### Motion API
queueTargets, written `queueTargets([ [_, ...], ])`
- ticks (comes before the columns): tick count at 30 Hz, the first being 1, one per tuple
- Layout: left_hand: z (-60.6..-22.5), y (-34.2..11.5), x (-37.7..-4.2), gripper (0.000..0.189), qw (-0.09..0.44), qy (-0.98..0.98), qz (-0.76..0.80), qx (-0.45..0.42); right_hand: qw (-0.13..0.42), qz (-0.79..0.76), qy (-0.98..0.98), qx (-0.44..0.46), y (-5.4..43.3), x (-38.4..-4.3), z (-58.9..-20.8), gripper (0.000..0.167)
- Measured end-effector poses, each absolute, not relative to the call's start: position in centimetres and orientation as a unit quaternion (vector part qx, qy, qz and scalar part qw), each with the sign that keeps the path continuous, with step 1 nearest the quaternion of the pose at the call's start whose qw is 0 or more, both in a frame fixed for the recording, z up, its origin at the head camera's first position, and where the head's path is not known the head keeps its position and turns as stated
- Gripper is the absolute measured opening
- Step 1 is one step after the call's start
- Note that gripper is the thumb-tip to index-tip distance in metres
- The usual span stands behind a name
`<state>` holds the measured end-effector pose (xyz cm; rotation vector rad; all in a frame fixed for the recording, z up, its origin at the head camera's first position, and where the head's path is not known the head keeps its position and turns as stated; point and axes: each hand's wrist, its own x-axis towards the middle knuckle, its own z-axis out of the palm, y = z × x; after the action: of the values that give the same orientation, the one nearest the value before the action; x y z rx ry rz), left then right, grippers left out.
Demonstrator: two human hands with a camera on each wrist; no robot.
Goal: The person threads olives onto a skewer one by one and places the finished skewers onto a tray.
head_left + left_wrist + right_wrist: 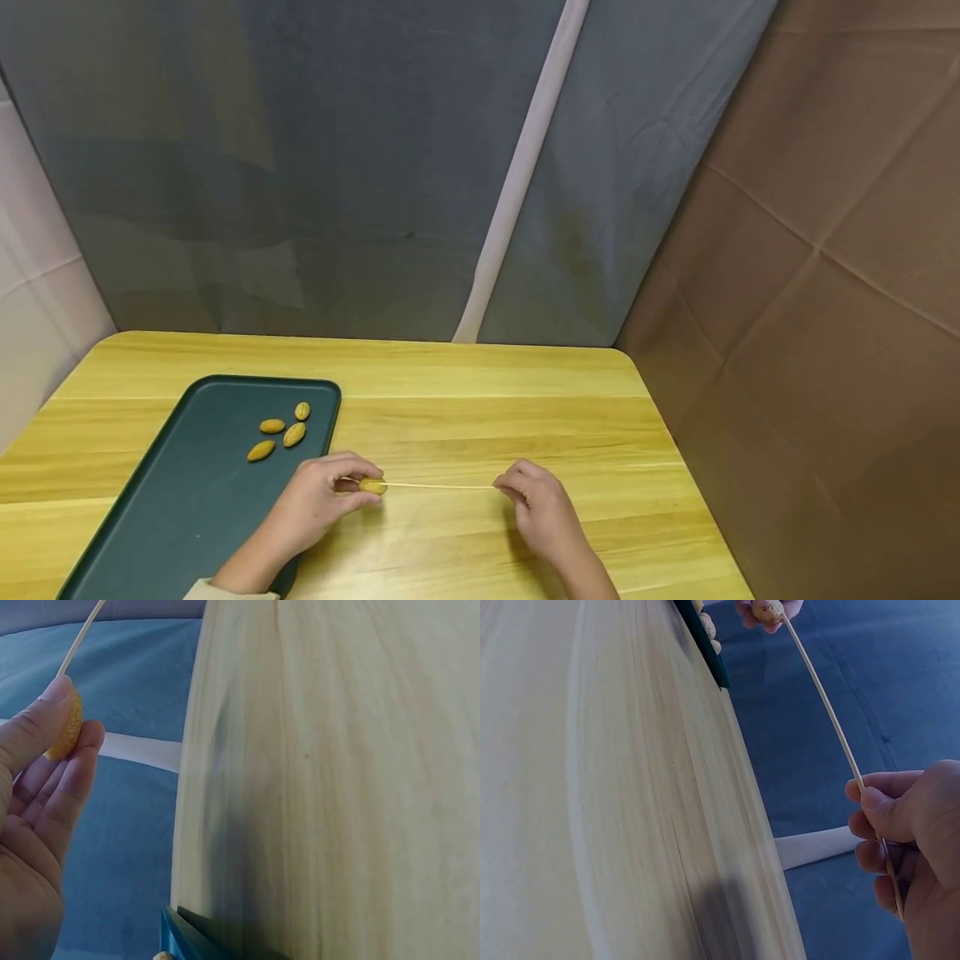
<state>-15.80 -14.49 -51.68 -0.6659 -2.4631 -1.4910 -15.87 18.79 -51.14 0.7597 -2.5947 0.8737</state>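
Observation:
My left hand (318,496) pinches a small oval, yellow-brown piece (372,486) with a rough, ridged surface, like a candied date or a nut, between thumb and fingers. A thin wooden skewer (442,486) runs nearly level from that piece, above the table, to my right hand (542,508). In the right wrist view, the right thumb and index finger pinch the skewer (829,709), and its lower end lies across the palm side of the other fingers. How deep the skewer sits in the piece, I cannot tell.
A dark green tray (191,500) lies on the left of the wooden table (420,417), partly under the left forearm. Several similar oval pieces (294,434) lie in its far right part. Grey cloth (360,167) hangs behind the table, brown cloth (840,333) at the right.

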Motion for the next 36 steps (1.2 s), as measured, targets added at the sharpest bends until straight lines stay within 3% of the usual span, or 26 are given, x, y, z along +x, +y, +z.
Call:
queueTargets([
  [23, -51.65, -14.11, -15.35, 0.030, 0.096, -0.832, -0.494, -0.233, 0.153, 0.292, -0.905, 0.270, 18.31, -15.65, -51.00, 0.014],
  [32, -51.52, -14.73, -15.17, 0.034, 0.025, -0.787, -0.598, -0.150, 0.132, 0.313, -0.903, 0.264, 18.51, -15.56, -51.28, 0.014],
  [36, -51.67, -14.97, -15.40, 0.029, 0.004, -0.776, -0.612, -0.156, 0.145, 0.314, -0.894, 0.284, 18.60, -15.71, -51.33, 0.012],
])
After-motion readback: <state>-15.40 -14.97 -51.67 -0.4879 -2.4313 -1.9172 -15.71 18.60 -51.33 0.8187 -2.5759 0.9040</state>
